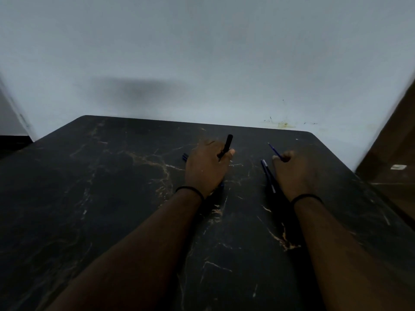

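My left hand [207, 168] lies knuckles up on the black marble-pattern table [107, 198] and grips a black pen [227, 144] that sticks up past the thumb. Another dark blue pen [185, 157] peeks out from under its far left side. My right hand [294, 173] is curled and pinches a thin blue pen [274, 151] whose tip points up and to the left. A dark blue pen [268, 176] lies flat on the table just left of the right hand.
The table's far edge meets a pale wall [202, 63] with a small stain at the right. A brown wooden panel [395, 158] stands along the right side. The table's left edge drops to a dark floor.
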Tool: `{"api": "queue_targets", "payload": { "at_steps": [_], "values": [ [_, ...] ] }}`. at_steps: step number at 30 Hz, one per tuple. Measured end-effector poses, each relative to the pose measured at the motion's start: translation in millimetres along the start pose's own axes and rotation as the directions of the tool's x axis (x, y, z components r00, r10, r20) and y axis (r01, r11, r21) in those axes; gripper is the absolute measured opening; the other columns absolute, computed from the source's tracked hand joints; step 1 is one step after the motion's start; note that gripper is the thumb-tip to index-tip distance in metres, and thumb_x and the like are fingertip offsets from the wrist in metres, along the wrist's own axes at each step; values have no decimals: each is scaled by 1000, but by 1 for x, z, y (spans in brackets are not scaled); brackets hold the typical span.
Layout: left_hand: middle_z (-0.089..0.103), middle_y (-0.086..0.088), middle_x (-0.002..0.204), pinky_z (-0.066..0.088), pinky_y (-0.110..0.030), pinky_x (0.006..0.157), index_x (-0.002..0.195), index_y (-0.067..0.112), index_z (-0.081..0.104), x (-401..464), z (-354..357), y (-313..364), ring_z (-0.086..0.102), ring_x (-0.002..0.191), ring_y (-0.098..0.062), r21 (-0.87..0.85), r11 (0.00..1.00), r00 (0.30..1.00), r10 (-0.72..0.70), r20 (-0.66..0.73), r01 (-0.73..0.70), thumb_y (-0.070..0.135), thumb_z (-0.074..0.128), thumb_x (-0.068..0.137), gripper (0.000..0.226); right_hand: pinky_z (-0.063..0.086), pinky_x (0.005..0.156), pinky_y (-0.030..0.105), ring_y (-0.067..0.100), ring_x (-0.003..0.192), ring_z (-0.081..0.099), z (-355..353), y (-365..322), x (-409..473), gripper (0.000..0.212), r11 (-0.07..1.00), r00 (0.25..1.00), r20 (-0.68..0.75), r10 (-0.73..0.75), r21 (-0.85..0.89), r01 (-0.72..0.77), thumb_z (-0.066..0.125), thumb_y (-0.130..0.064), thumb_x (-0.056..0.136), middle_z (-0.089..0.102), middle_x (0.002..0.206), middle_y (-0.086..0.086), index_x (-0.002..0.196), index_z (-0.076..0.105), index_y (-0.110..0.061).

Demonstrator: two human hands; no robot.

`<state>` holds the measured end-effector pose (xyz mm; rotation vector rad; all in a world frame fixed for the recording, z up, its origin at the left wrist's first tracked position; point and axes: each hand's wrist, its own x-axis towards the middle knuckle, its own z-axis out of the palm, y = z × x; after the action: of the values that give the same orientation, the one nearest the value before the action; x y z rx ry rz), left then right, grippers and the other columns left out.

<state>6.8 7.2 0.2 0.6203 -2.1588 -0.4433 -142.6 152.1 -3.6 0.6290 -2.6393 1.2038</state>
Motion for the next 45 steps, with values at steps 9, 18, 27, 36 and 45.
{"api": "queue_targets", "payload": {
  "at_steps": [9,18,27,36,45],
  "values": [
    [49,9,76,24,-13,56,63,34,37,1,2,-2,46,70,-8,41,999,999,33,-12,-32,46,55,94,37,54,76,42,21,89,62,2,-36,-22,27,902,939,-166,-300,270,336,44,-30,104,65,101,3,110,64,-14],
    [43,14,78,22,-13,56,81,34,60,1,3,-2,43,68,-7,64,994,995,90,-36,-88,40,62,91,13,46,73,20,14,81,59,-12,-62,-43,35,735,799,-415,-436,349,582,38,-31,105,64,89,2,105,63,-7],
    [45,13,82,22,-14,54,96,25,72,0,4,-3,41,71,-4,81,987,986,145,-83,-139,36,67,89,14,39,71,3,-12,78,57,-2,-65,-50,30,674,797,-411,-443,433,599,36,-33,104,60,82,-9,104,56,-10],
    [55,5,83,33,-24,53,94,22,70,0,1,3,49,71,-11,70,975,976,215,-41,-212,36,62,91,17,45,74,23,16,86,61,-2,-67,-53,29,736,835,-232,-498,396,549,53,-31,102,66,97,5,117,64,-9],
    [52,8,86,42,-23,66,83,26,57,11,-16,-19,51,72,-4,-277,950,929,-225,-294,142,40,53,97,20,43,66,30,5,72,49,12,-57,-48,23,805,844,-134,-520,252,537,47,-31,103,54,79,-13,91,63,-20]
  ]
}}
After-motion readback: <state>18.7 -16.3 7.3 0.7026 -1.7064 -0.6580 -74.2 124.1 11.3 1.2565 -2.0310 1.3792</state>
